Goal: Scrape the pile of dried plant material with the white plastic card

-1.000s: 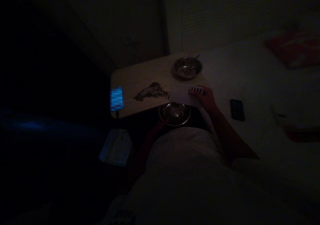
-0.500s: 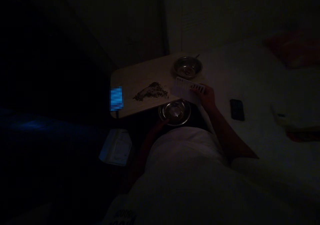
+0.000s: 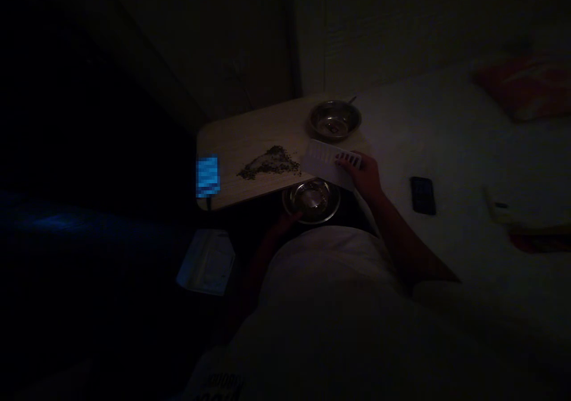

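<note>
- The room I look into is very dark; near left, a pale angular object (image 3: 207, 263) sits apart from the table (image 3: 263, 121).
- That pale table bears a pixelated blue screen (image 3: 207, 176) at its left end, scattered dark bits (image 3: 272, 163) mid-surface and a far bowl (image 3: 334, 130) at right.
- I see the left hand (image 3: 285, 219) grasping the near bowl (image 3: 314, 199) by its left rim, just off the table's near edge.
- The right hand (image 3: 368, 178) pinches the right end of a white slotted piece (image 3: 319, 162), which extends leftward between both bowls.
- Farther right, I see a whitish surface (image 3: 446, 127) with a phone (image 3: 423, 196) and a red item (image 3: 526, 85).
- Lettering (image 3: 225, 383) on the shirt (image 3: 330, 282), near left, is too dim for me to read.
</note>
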{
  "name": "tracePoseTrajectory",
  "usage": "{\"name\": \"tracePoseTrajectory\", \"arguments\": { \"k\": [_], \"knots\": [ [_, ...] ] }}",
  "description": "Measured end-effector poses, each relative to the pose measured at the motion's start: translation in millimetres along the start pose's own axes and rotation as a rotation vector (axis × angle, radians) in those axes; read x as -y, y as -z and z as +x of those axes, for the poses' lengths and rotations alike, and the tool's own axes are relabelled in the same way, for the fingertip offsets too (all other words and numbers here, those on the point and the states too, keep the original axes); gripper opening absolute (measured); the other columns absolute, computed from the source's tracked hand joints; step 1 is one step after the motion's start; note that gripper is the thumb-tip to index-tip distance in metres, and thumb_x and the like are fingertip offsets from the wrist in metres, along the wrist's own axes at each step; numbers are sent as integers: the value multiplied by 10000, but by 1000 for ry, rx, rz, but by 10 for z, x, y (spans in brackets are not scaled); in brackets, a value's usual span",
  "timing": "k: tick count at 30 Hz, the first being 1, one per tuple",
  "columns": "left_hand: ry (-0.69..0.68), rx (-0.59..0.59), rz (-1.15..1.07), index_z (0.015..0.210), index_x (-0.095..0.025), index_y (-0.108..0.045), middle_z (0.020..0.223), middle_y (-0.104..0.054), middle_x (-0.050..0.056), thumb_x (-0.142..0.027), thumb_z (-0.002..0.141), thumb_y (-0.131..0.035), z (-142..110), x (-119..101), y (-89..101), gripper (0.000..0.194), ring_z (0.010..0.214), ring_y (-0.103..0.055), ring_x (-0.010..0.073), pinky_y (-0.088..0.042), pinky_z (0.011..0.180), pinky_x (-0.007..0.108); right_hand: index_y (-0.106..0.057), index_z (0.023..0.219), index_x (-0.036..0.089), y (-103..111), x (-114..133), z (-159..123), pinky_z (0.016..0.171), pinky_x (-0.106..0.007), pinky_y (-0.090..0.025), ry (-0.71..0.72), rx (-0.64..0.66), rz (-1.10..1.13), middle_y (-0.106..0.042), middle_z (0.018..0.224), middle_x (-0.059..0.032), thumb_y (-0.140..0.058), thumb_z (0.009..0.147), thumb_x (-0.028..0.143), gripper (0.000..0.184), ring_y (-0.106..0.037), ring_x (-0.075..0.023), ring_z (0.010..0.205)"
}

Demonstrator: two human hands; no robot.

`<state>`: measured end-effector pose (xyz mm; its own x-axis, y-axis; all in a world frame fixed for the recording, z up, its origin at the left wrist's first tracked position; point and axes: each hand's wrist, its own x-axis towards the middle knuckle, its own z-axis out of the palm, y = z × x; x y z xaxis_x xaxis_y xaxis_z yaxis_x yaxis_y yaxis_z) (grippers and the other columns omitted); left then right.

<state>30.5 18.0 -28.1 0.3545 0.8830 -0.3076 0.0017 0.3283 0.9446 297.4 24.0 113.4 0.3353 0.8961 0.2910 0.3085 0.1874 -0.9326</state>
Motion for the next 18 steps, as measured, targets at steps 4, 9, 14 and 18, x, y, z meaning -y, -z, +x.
{"name": "tracePoseTrajectory", "arguments": {
  "k": [4,9,14,18],
  "knots": [
    [-4,-6,1,1346,-185,-534,1450,-491,111,-414,636,-802,-8,-35,-15,792,1385,-359,340,-259,1142,483,-731,852,173,-8,6,-5,656,-278,-483,20,32,5,-712,803,-29,-705,736,431,284,-611,-155,701],
    [-6,4,-26,1335,-163,-546,1450,-484,136,-444,585,-825,-38,-125,-47,848,1375,-374,347,-269,1136,474,-731,857,161,-18,20,-17,633,-272,-472,-2,27,-7,-703,780,-28,-700,744,427,291,-597,-149,679],
    [36,-21,-19,1314,-141,-561,1432,-501,159,-479,565,-830,-29,-99,-42,864,1369,-381,358,-278,1132,477,-735,881,173,-28,2,-16,645,-276,-481,25,15,-22,-715,810,-26,-697,750,417,279,-613,-159,711],
    [4,-9,-15,1347,-184,-531,1462,-475,122,-466,618,-810,-11,-16,-13,830,1377,-374,338,-285,1132,470,-736,888,175,-20,-28,1,640,-278,-482,21,-21,-27,-718,808,-25,-694,749,405,272,-613,-158,696]
  ]
}}
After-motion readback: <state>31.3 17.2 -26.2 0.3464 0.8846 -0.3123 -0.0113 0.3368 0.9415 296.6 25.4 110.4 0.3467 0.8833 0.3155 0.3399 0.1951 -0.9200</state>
